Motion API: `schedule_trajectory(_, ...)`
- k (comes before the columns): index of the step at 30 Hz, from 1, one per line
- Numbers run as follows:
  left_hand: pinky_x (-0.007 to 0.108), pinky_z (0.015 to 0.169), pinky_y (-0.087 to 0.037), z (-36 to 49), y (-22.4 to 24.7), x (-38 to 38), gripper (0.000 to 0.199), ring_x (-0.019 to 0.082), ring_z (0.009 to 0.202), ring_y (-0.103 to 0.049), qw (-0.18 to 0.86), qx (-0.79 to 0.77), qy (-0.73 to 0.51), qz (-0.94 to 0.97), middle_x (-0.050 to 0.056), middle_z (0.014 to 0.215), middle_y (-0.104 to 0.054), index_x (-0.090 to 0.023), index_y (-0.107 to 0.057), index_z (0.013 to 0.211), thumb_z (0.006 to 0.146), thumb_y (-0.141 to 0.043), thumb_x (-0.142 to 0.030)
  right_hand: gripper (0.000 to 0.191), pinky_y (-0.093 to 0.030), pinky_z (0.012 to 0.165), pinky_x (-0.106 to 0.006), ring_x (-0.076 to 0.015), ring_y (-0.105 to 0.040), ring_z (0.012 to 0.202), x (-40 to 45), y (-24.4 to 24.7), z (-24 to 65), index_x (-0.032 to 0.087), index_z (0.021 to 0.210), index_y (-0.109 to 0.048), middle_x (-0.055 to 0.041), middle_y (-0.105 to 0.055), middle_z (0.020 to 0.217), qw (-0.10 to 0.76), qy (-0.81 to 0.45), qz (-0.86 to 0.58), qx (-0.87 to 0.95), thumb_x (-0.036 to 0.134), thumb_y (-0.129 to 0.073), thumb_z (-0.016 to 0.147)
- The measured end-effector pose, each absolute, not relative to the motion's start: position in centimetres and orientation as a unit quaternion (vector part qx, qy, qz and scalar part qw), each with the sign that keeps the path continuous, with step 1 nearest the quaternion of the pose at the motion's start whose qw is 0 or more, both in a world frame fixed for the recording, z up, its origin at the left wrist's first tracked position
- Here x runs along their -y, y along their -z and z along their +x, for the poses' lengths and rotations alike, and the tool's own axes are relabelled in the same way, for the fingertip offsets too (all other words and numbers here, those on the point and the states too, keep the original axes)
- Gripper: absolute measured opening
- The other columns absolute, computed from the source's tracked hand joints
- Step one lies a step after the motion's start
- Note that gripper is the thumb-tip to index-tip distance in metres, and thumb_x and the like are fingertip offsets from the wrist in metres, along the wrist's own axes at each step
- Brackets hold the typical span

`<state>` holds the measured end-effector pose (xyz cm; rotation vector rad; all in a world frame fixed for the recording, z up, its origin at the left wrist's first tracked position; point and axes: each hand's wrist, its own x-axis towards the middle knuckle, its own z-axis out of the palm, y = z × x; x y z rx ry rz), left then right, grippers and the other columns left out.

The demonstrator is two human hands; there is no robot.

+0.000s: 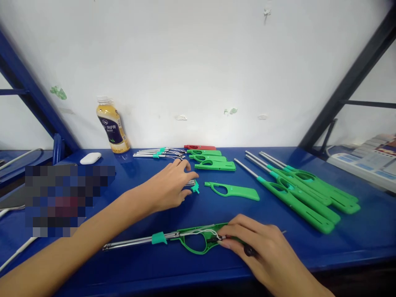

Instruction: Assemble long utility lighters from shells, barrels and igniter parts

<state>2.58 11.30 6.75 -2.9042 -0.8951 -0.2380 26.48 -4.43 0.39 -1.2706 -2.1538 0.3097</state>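
Note:
My left hand (171, 185) reaches over a small heap of teal triggers (195, 187) with thin metal parts beside them. Its thumb and forefinger are apart around the heap, which they partly hide. Near the front edge, my right hand (262, 247) closes on the handle of an opened green gas lighter (194, 246), whose metal tube points left. A teal collar (159, 238) sits on the tube, and white wires (207, 232) run inside the shell. A round black end (249, 250) shows under my right fingers; what it belongs to is hidden.
Green half shells (235, 192) and a red one (201, 147) lie beyond my hands. Several lighters with tubes (291, 202) lie at right. Metal tubes with wires (157, 153), a drink bottle (114, 128) and a white case (90, 158) stand or lie at the back left.

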Motion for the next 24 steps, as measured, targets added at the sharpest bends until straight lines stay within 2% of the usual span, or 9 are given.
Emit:
schedule_trajectory(3,0.047,0.097,-0.052,3.1,-6.5,-12.9,0.027,0.030,0.113,-0.059,0.040,0.272,0.069,-0.959,0.013,0.125,-0.062,-0.021,-0.075,0.122,0.096,-0.070,-0.022,0.014,-0.050,0.069,-0.023,-0.0120,-0.072,0.080,4.4,-0.5,26.4,0.033,0.115,-0.069,0.0032,-0.073,0.104,0.305,-0.117,-0.480,0.814,0.029,-0.057,0.108)
schedule_trajectory(6,0.046,0.102,-0.049,3.2,-6.5,-12.9,0.017,0.028,0.117,-0.059,0.036,0.250,0.083,-0.964,0.012,0.125,-0.064,-0.019,-0.075,0.113,0.100,-0.066,-0.024,0.015,-0.051,0.072,-0.024,-0.0131,-0.073,0.082,4.4,-0.6,26.4,0.033,0.115,-0.069,0.0026,-0.073,0.106,0.300,-0.124,-0.486,0.811,0.029,-0.057,0.108)
schedule_trajectory(8,0.043,0.102,-0.049,3.1,-6.7,-12.2,0.017,0.027,0.115,-0.061,0.030,0.244,0.099,-0.964,0.011,0.121,-0.067,-0.017,-0.071,0.114,0.102,-0.065,-0.026,0.015,-0.052,0.073,-0.024,-0.0137,-0.073,0.083,4.4,-0.5,26.4,0.033,0.115,-0.069,0.0021,-0.073,0.107,0.294,-0.129,-0.490,0.810,0.029,-0.057,0.108)
schedule_trajectory(11,0.037,0.091,-0.052,2.4,-6.9,-10.3,0.018,0.024,0.103,-0.066,0.019,0.254,0.130,-0.958,0.008,0.110,-0.071,-0.017,-0.067,0.117,0.106,-0.061,-0.030,0.015,-0.052,0.076,-0.024,-0.0136,-0.072,0.084,4.5,-0.4,26.5,0.033,0.116,-0.069,0.0014,-0.073,0.108,0.295,-0.133,-0.491,0.809,0.030,-0.057,0.109)
schedule_trajectory(16,0.030,0.076,-0.051,0.2,-6.4,-6.3,0.022,0.019,0.087,-0.068,0.015,0.273,0.194,-0.942,0.003,0.099,-0.071,-0.020,-0.064,0.108,0.112,-0.044,-0.024,0.013,-0.051,0.076,-0.025,-0.0135,-0.071,0.085,4.5,-0.4,26.4,0.035,0.117,-0.067,0.0028,-0.072,0.107,0.299,-0.140,-0.489,0.807,0.031,-0.057,0.109)
schedule_trajectory(20,0.029,0.077,-0.054,-1.2,-5.2,-2.9,0.019,0.018,0.089,-0.071,0.030,0.298,0.280,-0.912,0.003,0.105,-0.071,-0.022,-0.064,0.110,0.111,-0.045,-0.019,0.012,-0.050,0.074,-0.024,-0.0120,-0.071,0.084,4.4,-0.6,26.4,0.035,0.116,-0.065,0.0049,-0.072,0.106,0.309,-0.144,-0.482,0.807,0.030,-0.058,0.108)
schedule_trajectory(24,0.027,0.081,-0.058,-1.8,-3.5,-0.4,0.024,0.016,0.089,-0.071,0.022,0.291,0.290,-0.912,0.002,0.104,-0.072,-0.023,-0.063,0.114,0.107,-0.044,-0.010,0.011,-0.049,0.072,-0.023,-0.0110,-0.071,0.084,4.4,-0.6,26.3,0.034,0.116,-0.065,0.0047,-0.072,0.103,0.320,-0.143,-0.475,0.807,0.029,-0.058,0.109)
